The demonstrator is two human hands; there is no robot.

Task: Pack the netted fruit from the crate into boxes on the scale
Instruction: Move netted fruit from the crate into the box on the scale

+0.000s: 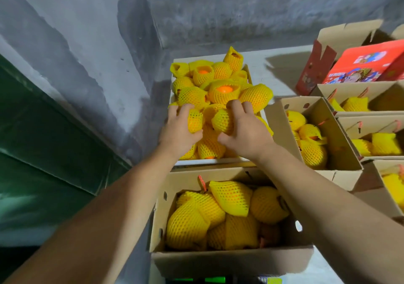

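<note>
Fruit (220, 99) in yellow netting heaps the crate (175, 80) on a pale counter (279, 69) against a grey concrete wall (87, 43). Left grip (180, 128) curls round one fruit, right grip (244, 128) round another. Nearest box (218, 262) is nearly full.

Yellow-netted fruit (220, 100) heaped in crate (175, 82); near box (229, 259) seemingly almost full.

Red carton (364, 65): printed graphics, lettering too blurred; no legible text elsewhere.

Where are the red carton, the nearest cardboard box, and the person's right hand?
red carton (369, 61): head view, on its printed top face.
nearest cardboard box (229, 260): head view, on its near front wall.
right hand (246, 128): head view, on the back of the hand.
</note>
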